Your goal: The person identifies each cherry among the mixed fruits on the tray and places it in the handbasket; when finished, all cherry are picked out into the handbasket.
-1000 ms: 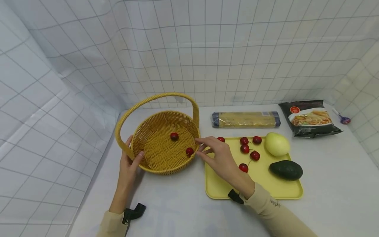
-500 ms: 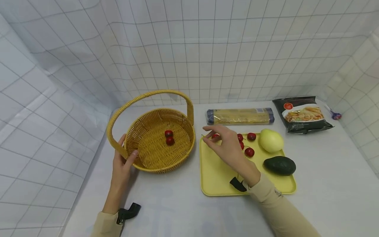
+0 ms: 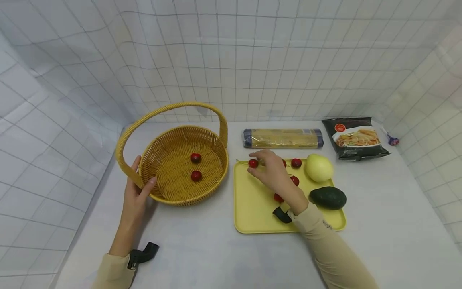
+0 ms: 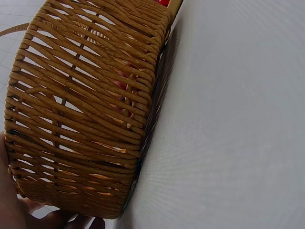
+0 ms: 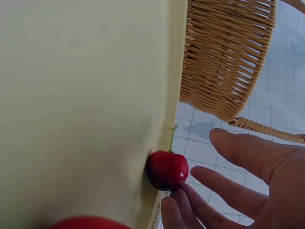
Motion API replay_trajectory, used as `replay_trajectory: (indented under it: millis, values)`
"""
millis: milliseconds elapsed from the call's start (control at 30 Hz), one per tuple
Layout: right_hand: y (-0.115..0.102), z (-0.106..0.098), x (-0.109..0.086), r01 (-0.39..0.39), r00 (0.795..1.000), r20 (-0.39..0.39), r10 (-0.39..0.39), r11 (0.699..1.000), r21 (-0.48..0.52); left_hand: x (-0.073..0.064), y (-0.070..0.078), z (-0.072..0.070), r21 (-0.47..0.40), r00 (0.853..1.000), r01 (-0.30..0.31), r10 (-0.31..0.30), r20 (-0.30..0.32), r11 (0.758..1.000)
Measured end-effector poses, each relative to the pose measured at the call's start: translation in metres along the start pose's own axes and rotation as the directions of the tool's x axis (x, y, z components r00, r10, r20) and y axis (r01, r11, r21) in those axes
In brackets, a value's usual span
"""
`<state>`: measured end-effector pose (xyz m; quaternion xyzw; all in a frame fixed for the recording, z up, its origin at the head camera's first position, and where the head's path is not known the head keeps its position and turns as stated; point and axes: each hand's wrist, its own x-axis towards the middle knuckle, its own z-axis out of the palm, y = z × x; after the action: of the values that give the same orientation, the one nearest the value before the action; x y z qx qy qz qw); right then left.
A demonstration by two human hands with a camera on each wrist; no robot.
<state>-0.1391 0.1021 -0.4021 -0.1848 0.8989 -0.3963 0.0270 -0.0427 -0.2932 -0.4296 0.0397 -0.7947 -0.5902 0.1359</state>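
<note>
The left hand (image 3: 134,192) grips the rim of the round woven wicker basket (image 3: 180,162) on the desk. The right hand (image 3: 271,173), fingers loosely spread and holding nothing, touches a glossy red cherry (image 3: 253,163) at the smooth yellow tray's (image 3: 252,208) far left corner.

Two cherries (image 3: 196,157) (image 3: 196,175) lie in the one wicker basket (image 3: 216,176). On the single yellow tray (image 3: 252,208) I count five more cherries (image 3: 253,163), some partly hidden by a hand, plus one pale yellow fruit (image 3: 319,168) and one avocado (image 3: 327,197). Behind them sit one spaghetti pack (image 3: 283,138) and one dark noodle packet (image 3: 354,138).
</note>
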Motion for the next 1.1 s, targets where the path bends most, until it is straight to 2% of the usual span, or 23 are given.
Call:
replay_trajectory:
  millis: [100,267,400,600,767,933,1100]
  values:
    - [0.002,0.004,0.001,0.002,1.0,-0.003,-0.002,1.0,-0.012,0.001,0.001,-0.001,0.014,1.0,0.003,-0.004,0.02,1.0]
    - [-0.002,0.011,-0.002,0.015,1.0,0.006,-0.015,1.0,-0.02,-0.006,0.003,-0.008,0.044,1.0,0.007,-0.008,0.014,0.999]
    - [-0.002,0.011,-0.004,-0.001,1.0,0.017,0.002,0.999,-0.036,-0.002,0.001,-0.006,0.036,1.0,-0.004,0.003,0.027,0.999]
    - [0.0,0.009,-0.003,0.004,0.996,0.085,0.0,0.999,-0.043,0.001,0.001,0.0,0.027,1.0,0.006,-0.007,0.014,1.0]
    - [0.0,0.01,-0.002,0.01,0.994,0.109,-0.002,0.997,-0.071,0.003,0.001,-0.001,0.043,1.0,-0.009,0.008,0.021,0.999]
    - [-0.001,0.01,-0.003,0.024,0.996,0.09,-0.018,0.997,-0.066,0.001,0.002,-0.002,0.043,1.0,-0.002,0.001,0.016,0.999]
    - [-0.006,0.004,-0.003,0.008,0.999,0.041,-0.007,1.0,-0.014,0.003,0.0,0.0,0.009,1.0,0.002,-0.002,0.02,1.0]
